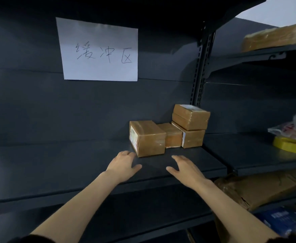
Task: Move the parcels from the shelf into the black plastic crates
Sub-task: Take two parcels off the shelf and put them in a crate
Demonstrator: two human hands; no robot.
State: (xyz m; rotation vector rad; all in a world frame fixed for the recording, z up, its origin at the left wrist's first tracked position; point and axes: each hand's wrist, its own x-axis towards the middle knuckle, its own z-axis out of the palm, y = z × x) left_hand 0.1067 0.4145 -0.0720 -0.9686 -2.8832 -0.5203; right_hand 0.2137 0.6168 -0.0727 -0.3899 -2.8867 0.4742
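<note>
Both hands, left hand and right hand, open and empty over the shelf; nearest parcel sits just beyond, between them, left fingertips closest, crates unseen.

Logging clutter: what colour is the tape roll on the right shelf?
Yellow. The tape roll shows in the head view, the only one.
</note>
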